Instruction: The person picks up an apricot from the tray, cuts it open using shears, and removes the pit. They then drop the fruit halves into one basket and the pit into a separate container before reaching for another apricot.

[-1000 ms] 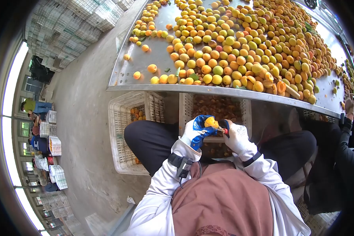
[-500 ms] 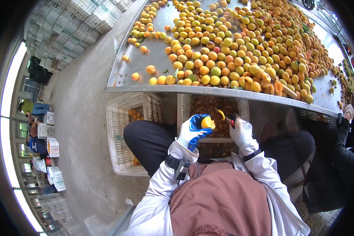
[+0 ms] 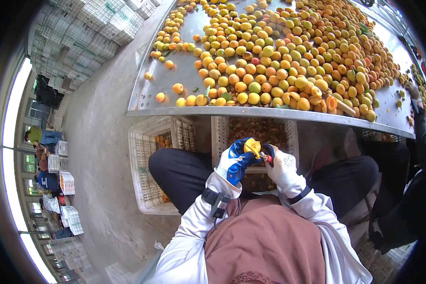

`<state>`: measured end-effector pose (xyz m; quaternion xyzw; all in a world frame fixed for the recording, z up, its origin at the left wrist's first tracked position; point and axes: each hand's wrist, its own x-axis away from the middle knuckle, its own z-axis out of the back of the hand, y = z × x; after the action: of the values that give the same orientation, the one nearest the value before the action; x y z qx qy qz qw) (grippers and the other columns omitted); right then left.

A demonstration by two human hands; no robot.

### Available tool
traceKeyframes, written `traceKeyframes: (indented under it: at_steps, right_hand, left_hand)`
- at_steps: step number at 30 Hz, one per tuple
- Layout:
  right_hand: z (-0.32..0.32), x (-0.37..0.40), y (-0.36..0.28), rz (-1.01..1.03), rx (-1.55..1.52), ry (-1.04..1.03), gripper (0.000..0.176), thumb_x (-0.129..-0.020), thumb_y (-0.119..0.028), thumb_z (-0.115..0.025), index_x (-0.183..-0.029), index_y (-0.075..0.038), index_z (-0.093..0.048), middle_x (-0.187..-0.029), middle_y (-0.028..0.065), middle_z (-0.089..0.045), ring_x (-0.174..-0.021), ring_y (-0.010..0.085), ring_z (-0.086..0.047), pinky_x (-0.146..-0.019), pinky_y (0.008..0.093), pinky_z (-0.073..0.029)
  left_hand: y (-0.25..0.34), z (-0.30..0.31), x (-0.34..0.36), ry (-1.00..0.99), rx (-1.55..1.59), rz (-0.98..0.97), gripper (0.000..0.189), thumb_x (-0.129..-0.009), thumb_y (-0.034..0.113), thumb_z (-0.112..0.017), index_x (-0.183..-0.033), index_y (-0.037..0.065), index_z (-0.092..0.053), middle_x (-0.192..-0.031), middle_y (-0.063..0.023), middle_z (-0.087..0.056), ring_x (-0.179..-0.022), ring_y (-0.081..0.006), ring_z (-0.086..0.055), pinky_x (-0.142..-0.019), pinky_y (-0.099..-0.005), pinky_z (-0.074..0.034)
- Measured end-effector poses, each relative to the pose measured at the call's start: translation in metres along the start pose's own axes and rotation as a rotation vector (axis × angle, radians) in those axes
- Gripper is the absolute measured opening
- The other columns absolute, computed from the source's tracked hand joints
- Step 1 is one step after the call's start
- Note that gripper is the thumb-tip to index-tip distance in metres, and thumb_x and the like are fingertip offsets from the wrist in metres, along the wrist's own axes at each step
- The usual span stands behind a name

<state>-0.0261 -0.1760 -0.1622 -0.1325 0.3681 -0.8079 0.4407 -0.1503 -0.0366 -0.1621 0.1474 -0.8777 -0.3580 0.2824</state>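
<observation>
My left hand [image 3: 237, 160], in a blue-and-white glove, is closed around a yellow apricot [image 3: 252, 147] with its cut side showing. Close at its right, my right hand [image 3: 282, 166], in a white glove, grips a small tool with a red handle [image 3: 269, 158]. The tool's tip meets the apricot and is partly hidden. Below the hands stands a white crate [image 3: 293, 142] holding many brownish-orange pieces. Above them, many whole apricots [image 3: 254, 87] lie on a metal table [image 3: 175, 111], with a few opened ones near its front edge.
A white crate [image 3: 136, 163] with some apricots stands left of my knee. Another person's arm [image 3: 415, 97] reaches over the table at the right. Stacked crates [image 3: 75, 38] fill the upper left. Several people are beside crates at the far left.
My right hand has moved left, bringing the tool against the apricot, whose cut side has turned upward. The other person's arm at the right has reached farther over the table.
</observation>
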Motion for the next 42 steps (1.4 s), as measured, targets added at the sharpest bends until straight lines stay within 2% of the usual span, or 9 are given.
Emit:
traceKeyframes:
  at_steps: [5, 12, 24, 26, 27, 29, 32, 36, 42]
  right_hand:
    - [-0.003, 0.0, 0.006, -0.003, -0.04, 0.004, 0.04, -0.08, -0.005, -0.069, -0.119, -0.005, -0.062, -0.093, 0.021, -0.07, -0.083, 0.0399, -0.069, -0.072, 0.0447, -0.055]
    - [-0.014, -0.004, 0.021, 0.069, -0.011, 0.031, 0.041, -0.078, -0.008, -0.07, -0.119, -0.008, -0.061, -0.093, 0.0191, -0.07, -0.083, 0.0378, -0.068, -0.072, 0.0438, -0.055]
    - [-0.024, -0.005, 0.027, 0.16, -0.037, 0.201, 0.052, -0.072, -0.003, -0.07, -0.123, -0.005, -0.061, -0.098, 0.0183, -0.071, -0.085, 0.0368, -0.069, -0.076, 0.0416, -0.056]
    - [-0.023, -0.005, 0.027, 0.157, -0.028, 0.202, 0.052, -0.072, -0.003, -0.07, -0.124, -0.005, -0.061, -0.098, 0.0183, -0.071, -0.086, 0.0365, -0.069, -0.076, 0.0414, -0.056]
    - [-0.023, -0.004, 0.026, 0.156, -0.03, 0.204, 0.052, -0.072, -0.003, -0.07, -0.124, -0.005, -0.061, -0.098, 0.0183, -0.071, -0.086, 0.0367, -0.069, -0.076, 0.0414, -0.056]
    - [-0.021, -0.004, 0.024, 0.156, -0.033, 0.207, 0.053, -0.072, -0.003, -0.07, -0.124, -0.005, -0.061, -0.098, 0.0184, -0.071, -0.086, 0.0368, -0.069, -0.076, 0.0414, -0.056]
    - [-0.017, -0.004, 0.021, 0.101, -0.072, 0.109, 0.05, -0.075, 0.0, -0.069, -0.124, -0.003, -0.061, -0.105, 0.0198, -0.07, -0.094, 0.038, -0.069, -0.082, 0.0395, -0.057]
    - [-0.016, -0.006, 0.022, 0.149, -0.03, 0.159, 0.053, -0.071, -0.004, -0.07, -0.124, -0.006, -0.061, -0.095, 0.0183, -0.07, -0.084, 0.0375, -0.068, -0.074, 0.0423, -0.056]
    - [-0.015, -0.007, 0.027, 0.104, 0.017, 0.161, 0.054, -0.07, -0.003, -0.069, -0.124, -0.007, -0.061, -0.098, 0.0186, -0.07, -0.085, 0.0381, -0.068, -0.075, 0.0433, -0.055]
  left_hand:
    - [-0.006, -0.003, -0.003, -0.007, -0.05, -0.116, 0.042, -0.087, -0.003, -0.071, -0.127, -0.002, -0.058, -0.115, -0.0129, -0.067, -0.101, -0.0238, -0.068, -0.092, -0.036, -0.056]
    - [-0.011, -0.001, -0.003, 0.03, -0.103, -0.063, 0.042, -0.087, -0.001, -0.071, -0.127, -0.002, -0.058, -0.113, -0.0124, -0.068, -0.1, -0.0234, -0.069, -0.09, -0.0344, -0.056]
    - [0.005, -0.013, 0.015, -0.15, 0.044, 0.036, 0.048, -0.091, 0.018, -0.073, -0.132, 0.0, -0.055, -0.118, -0.0102, -0.067, -0.101, -0.0208, -0.067, -0.086, -0.0337, -0.056]
    - [0.008, -0.017, 0.017, -0.138, -0.097, 0.016, 0.057, -0.092, 0.036, -0.073, -0.132, 0.001, -0.054, -0.107, -0.0053, -0.067, -0.092, -0.0123, -0.064, -0.078, -0.0234, -0.05]
    - [0.01, -0.019, 0.017, -0.139, -0.097, 0.015, 0.057, -0.092, 0.036, -0.073, -0.132, 0.001, -0.054, -0.107, -0.0053, -0.067, -0.092, -0.0123, -0.064, -0.078, -0.0234, -0.05]
    - [0.017, -0.023, 0.016, -0.095, -0.107, 0.069, 0.049, -0.09, 0.014, -0.074, -0.133, 0.0, -0.054, -0.115, -0.0087, -0.067, -0.101, -0.0187, -0.067, -0.086, -0.0306, -0.056]
    - [0.014, -0.018, 0.007, -0.158, -0.169, -0.087, 0.046, -0.09, 0.01, -0.073, -0.13, -0.001, -0.056, -0.113, -0.0083, -0.067, -0.101, -0.0175, -0.066, -0.086, -0.0295, -0.055]
    - [0.017, -0.011, 0.004, -0.204, -0.256, -0.055, 0.044, -0.089, 0.011, -0.073, -0.129, -0.001, -0.057, -0.112, -0.0083, -0.067, -0.101, -0.0172, -0.066, -0.086, -0.0297, -0.056]
    - [0.011, -0.024, 0.016, -0.155, -0.165, 0.02, 0.055, -0.089, 0.034, -0.076, -0.128, 0.0, -0.057, -0.109, -0.0071, -0.067, -0.094, -0.0157, -0.063, -0.084, -0.0304, -0.052]
